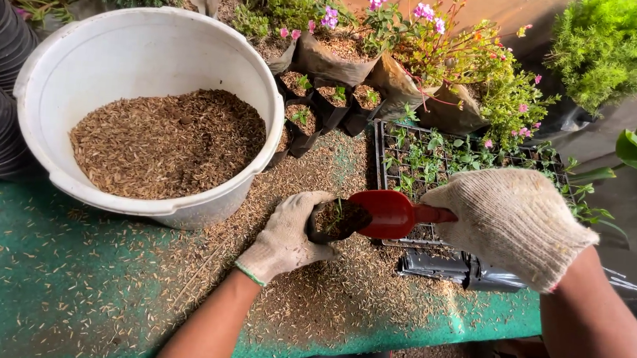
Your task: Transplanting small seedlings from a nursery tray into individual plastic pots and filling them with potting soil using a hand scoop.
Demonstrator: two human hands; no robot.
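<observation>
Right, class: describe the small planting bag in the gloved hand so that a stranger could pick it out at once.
Start at the big white bucket of husky potting mix on the green table. Just right of its lower rim, the left hand in a knitted glove grips a small black planting bag. Unlike the filled bags standing behind the bucket, this one is held, with a red scoop at its mouth.

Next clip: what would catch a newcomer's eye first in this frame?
Probably the big white plastic tub at upper left, part filled with brown husk mix. At centre, the gloved left hand holds a small black plastic grow bag with a seedling in it, while the gloved right hand tips a red plastic scoop over it. Pink-flowered potted plants line the back.
</observation>
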